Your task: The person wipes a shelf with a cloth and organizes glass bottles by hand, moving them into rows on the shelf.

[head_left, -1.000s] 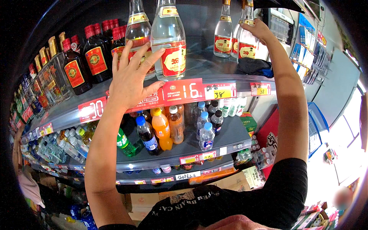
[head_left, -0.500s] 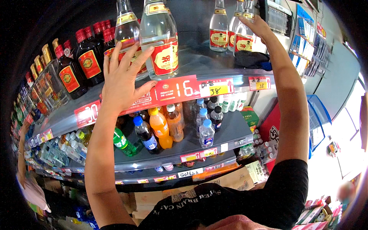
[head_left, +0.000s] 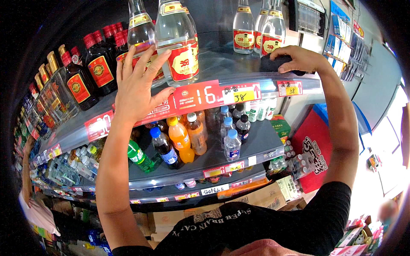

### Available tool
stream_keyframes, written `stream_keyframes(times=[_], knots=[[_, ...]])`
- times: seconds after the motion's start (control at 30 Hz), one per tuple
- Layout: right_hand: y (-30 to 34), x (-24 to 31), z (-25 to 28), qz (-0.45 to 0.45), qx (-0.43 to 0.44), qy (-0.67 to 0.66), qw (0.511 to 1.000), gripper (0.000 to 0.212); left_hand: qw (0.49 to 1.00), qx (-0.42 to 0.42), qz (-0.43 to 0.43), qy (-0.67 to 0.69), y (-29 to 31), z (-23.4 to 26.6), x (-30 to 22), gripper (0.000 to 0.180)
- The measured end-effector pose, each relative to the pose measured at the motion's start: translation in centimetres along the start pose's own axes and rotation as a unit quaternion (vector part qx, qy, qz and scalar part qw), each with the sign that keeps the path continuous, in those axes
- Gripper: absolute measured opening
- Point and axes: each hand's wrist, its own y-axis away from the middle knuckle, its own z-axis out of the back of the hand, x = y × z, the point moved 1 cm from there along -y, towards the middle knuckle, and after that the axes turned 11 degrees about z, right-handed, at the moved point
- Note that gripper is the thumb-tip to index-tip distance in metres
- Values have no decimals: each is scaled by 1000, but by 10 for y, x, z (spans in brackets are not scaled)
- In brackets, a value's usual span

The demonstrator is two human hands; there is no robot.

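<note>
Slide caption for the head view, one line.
Right hand on a dark cloth, left hand spread beside clear glass bottles on a shelf.

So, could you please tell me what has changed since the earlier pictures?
The right hand has let go of the rightmost clear bottle and moved down onto the dark cloth-like bundle. The left hand stays spread by the nearer clear bottles, which stand as before.

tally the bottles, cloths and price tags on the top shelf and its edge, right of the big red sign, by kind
bottles: 3, all clear with red labels
dark cloth: 1, under the right hand
price tags: 2
total: 6
</note>
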Motion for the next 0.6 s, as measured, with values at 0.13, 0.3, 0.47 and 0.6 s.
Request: stream_keyframes(times=[0.13,0.3,0.47,0.6], knots=[[-25,12,10,-2,-125,-62,990,35,1000,3,4,-2,0,0,0,77],[-103,11,35,-13,-267,62,962,34,1000,-2,3,2,1,2,1,76],[-199,16,10,-218,-350,206,888,38,1000,6,8,-13,4,2,6,76],[-255,-58,-30,-89,11,261,961,42,1000,6,5,2,0,2,0,75]])
